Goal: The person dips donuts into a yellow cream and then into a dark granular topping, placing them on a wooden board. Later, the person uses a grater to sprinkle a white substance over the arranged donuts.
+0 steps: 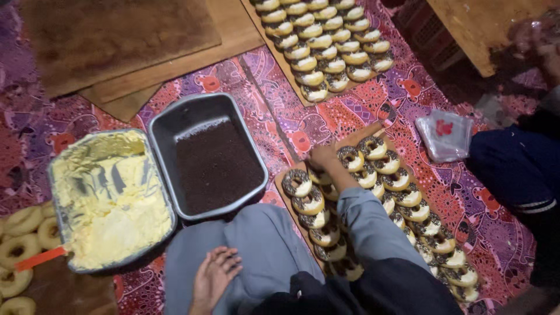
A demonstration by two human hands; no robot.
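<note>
Sprinkle-topped doughnuts (373, 192) are lying in rows on a wooden board (280, 175) just right of the sprinkle tray (213, 154). The right hand (322, 157) is closing its fingers on one there; the left hand (214, 275) is resting open, fingers spread, on the knee.

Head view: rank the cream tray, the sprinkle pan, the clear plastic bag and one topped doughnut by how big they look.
1. Cream tray and sprinkle pan: look about alike, and the tray's nearness to the camera makes ranking them unsure.
2. Clear plastic bag.
3. Topped doughnut, smallest.
</note>
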